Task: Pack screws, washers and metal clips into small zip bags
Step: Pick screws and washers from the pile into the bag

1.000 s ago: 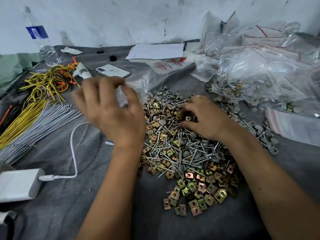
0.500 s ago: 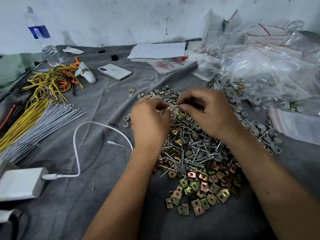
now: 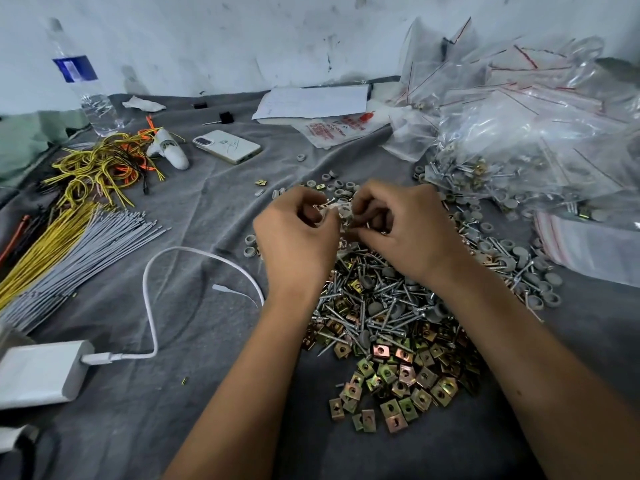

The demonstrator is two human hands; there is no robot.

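On the grey cloth lies a mixed pile of screws (image 3: 374, 299), with brass-coloured metal clips (image 3: 398, 379) at its near edge and grey washers (image 3: 540, 292) scattered to its right and far side. My left hand (image 3: 298, 237) and my right hand (image 3: 405, 230) meet above the far end of the pile. Their curled fingers pinch a small clear zip bag (image 3: 337, 211) between them. The bag is mostly hidden by the fingers; a few parts glint inside it.
A heap of filled zip bags (image 3: 519, 140) rises at the right, with flat empty bags (image 3: 588, 244) in front of it. A phone (image 3: 227, 146), water bottle (image 3: 83, 81), yellow wires (image 3: 100, 164), grey ties (image 3: 69, 251) and a white charger (image 3: 38, 372) with its cable (image 3: 152, 289) lie to the left.
My left hand came from the left to the middle with the bag and met my right hand, which lifted off the pile. Both now hold the bag together.
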